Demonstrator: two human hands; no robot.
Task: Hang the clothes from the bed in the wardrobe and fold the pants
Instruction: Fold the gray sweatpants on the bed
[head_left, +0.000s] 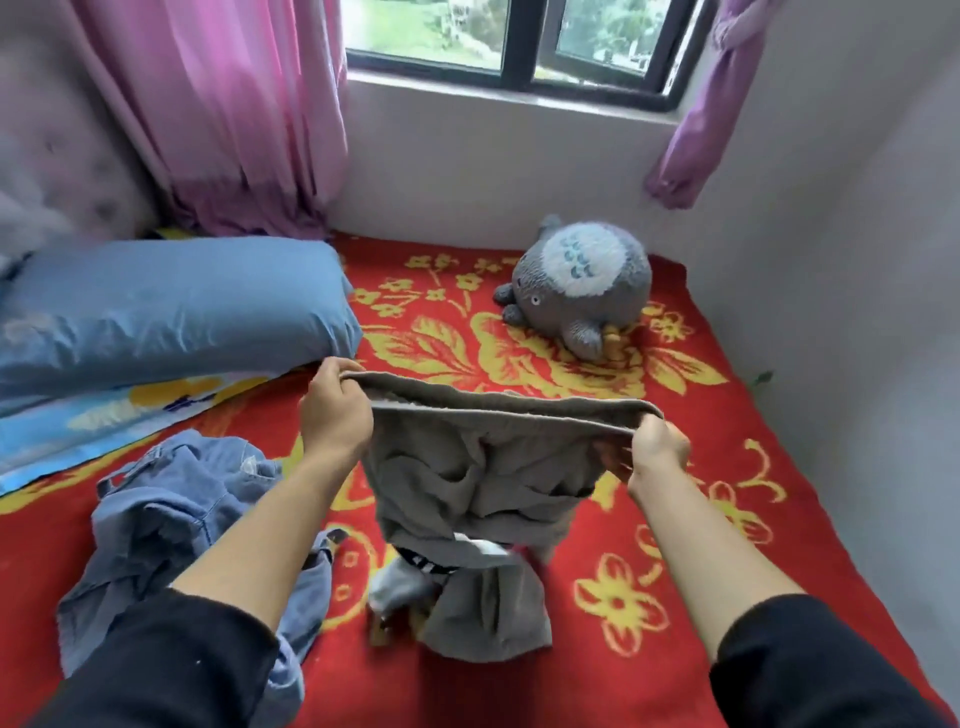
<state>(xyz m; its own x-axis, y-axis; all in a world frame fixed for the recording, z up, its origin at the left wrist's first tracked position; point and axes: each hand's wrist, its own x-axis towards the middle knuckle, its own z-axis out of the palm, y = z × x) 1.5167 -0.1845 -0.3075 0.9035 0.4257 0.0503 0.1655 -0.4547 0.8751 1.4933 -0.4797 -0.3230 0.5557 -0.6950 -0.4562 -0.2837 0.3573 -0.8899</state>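
Grey sweatpants (467, 478) hang stretched between both hands above the bed (779, 545), their legs crumpled on its red floral cover below the fingers. The left hand (335, 410) has its fingers clenched round one end of the waistband. The right hand (657, 449) grasps the other end, fingers curled into the cloth. A denim garment (171, 514) lies rumpled on the bed to the left of the left-hand fingers and nearer the person, partly under that forearm. Beyond the fingers lie a blue pillow (171, 306) to the left and a grey plush toy (582, 283) to the right, near the wall.
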